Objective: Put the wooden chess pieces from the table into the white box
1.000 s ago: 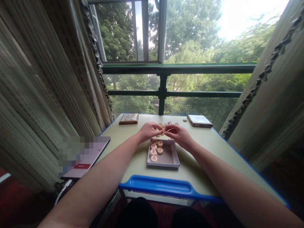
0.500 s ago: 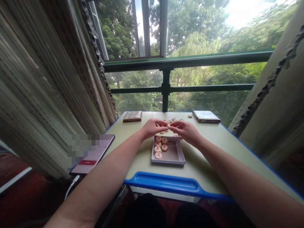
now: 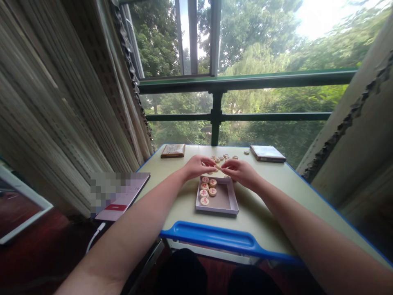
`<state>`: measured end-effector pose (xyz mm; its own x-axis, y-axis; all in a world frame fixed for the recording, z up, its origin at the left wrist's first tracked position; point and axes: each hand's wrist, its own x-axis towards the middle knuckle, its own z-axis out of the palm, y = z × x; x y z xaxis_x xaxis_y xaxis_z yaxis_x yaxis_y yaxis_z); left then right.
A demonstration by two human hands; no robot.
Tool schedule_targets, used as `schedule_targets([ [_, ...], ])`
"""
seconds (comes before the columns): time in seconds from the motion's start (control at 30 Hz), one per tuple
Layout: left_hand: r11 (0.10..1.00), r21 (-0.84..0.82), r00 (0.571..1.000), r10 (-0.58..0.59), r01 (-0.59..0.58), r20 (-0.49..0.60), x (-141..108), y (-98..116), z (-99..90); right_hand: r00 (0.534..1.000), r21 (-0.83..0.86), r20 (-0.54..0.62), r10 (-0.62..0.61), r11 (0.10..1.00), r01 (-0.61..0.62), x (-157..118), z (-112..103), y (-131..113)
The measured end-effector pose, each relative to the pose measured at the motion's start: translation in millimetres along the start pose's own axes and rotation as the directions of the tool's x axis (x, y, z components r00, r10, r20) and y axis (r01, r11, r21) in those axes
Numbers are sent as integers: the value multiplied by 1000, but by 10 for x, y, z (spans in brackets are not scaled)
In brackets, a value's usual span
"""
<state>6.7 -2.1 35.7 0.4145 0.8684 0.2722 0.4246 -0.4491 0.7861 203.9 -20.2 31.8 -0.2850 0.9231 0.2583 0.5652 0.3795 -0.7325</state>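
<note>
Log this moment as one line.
left hand: meeting right | right hand: grip unclear | loose xiangqi pieces: beyond hands | box: holds pieces

Your head view, forward and down
It looks over your left hand (image 3: 198,167) and your right hand (image 3: 241,173) to the window (image 3: 245,80).

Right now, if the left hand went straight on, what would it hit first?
Most likely the right hand, whose fingertips sit just across from the left hand; any xiangqi piece between them is too small to tell.
</note>
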Motion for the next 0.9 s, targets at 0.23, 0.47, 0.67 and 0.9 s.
schedule_targets([
  [0.23, 988, 153, 1000, 1, -2, 6, 46, -106, 35, 997, -164, 9, -78, 983, 78, 53, 5, 123],
  [0.47, 992, 122, 998, -7, 15, -64, 53, -174, 19, 995, -265, 19, -95, 959, 97, 28, 22, 73],
  [0.67, 998, 14, 997, -63, 64, -39, 86, -234, 44, 971, -293, 101, -216, 927, 236, 18, 10, 40],
  [0.9, 991, -47, 992, -128, 127, -18, 110, -233, 71, 978, -495, 83, -189, 844, 205, 56, 70, 147],
])
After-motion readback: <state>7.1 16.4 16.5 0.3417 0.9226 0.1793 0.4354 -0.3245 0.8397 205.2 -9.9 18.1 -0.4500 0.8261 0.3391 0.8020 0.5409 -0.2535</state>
